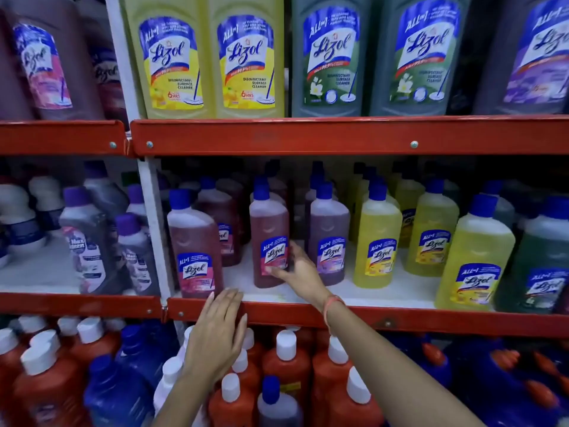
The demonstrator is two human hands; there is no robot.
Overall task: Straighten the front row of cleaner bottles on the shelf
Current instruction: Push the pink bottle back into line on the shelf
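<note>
On the middle shelf point(354, 295) stands a row of blue-capped cleaner bottles. A pink one point(194, 241) is at the front left edge. A second pink bottle point(268, 232) stands further back, and my right hand point(300, 269) grips its lower right side over the label. To its right stand a purple bottle point(328, 232), a yellow bottle point(377, 241) and a larger yellow bottle point(474, 254) at the front. My left hand point(217, 331) hovers, fingers apart, in front of the red shelf lip point(415, 318) just below the front pink bottle, holding nothing.
Large yellow, green and purple bottles fill the top shelf point(308, 135). Orange and blue bottles with white caps point(286, 345) crowd the shelf below my arms. A white upright post point(154, 226) separates a left bay holding grey bottles point(83, 241).
</note>
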